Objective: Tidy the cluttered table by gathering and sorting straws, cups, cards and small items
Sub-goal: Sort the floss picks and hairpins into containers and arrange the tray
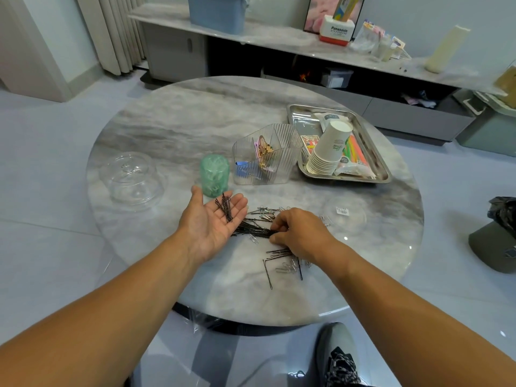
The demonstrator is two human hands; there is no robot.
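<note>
The pins [252, 229] lie in a dark heap on the table [173, 113], just right of the left hand [212, 219] and directly under the fingertips of the right hand [300, 233]; their long axes run mostly left to right, pointing toward the open palm. The right hand is nearer: its fingers curl down and pinch a bundle at the heap's right end. The left hand waits palm up, fingers relaxed and apart, with a small bunch of pins [224, 209] lying across them; I judge the next move a short carry leftward into that palm. Counts, from the heap: pins too many and too tangled to count; silver clips [290, 266] scattered nearer the person, uncountable; one green cup [214, 175], one clear organiser [266, 155] and one tray [385, 174] beyond.
</note>
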